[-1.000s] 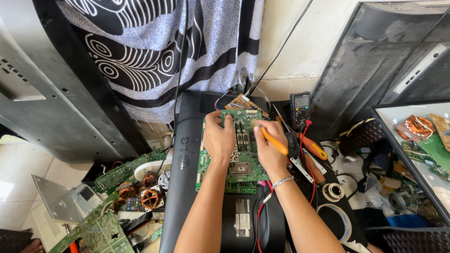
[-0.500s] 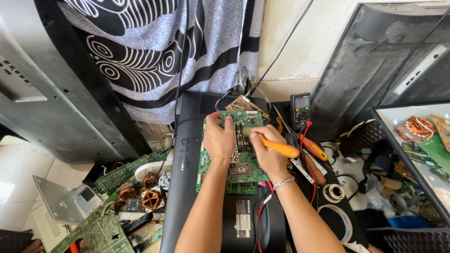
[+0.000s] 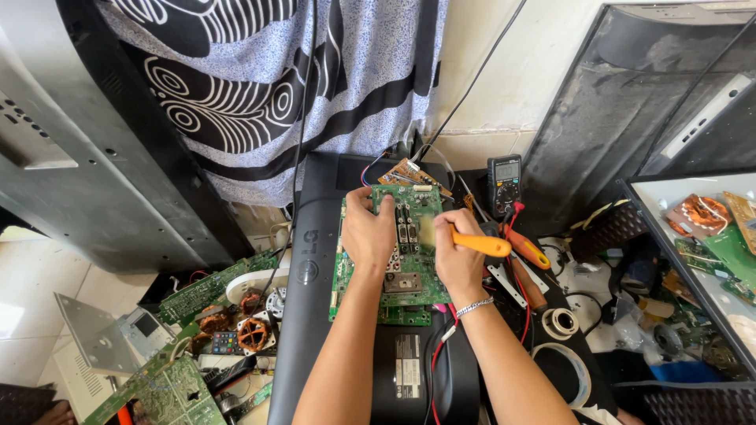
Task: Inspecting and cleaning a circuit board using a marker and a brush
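Looking down at a green circuit board (image 3: 398, 260) lying flat on the back of a black monitor (image 3: 315, 315). Left hand (image 3: 368, 234) gripping the board's left edge, fingers curled over its top left corner and clenched on it. Right hand (image 3: 457, 256) resting on the board's right side, fingers wrapped tightly around an orange-handled brush (image 3: 482, 245), handle pointing away to the right of the board, pale bristles touching the board near its middle. Silver bracelet (image 3: 475, 307) circling the right wrist just below the board's lower right corner. Black multimeter (image 3: 504, 183) standing just beyond the board's upper right corner, with screwdrivers (image 3: 526, 267) lying to the board's right. More green boards and copper coils (image 3: 236, 323) lying scattered well to the board's left. Patterned cloth (image 3: 276, 86) hanging above the board.
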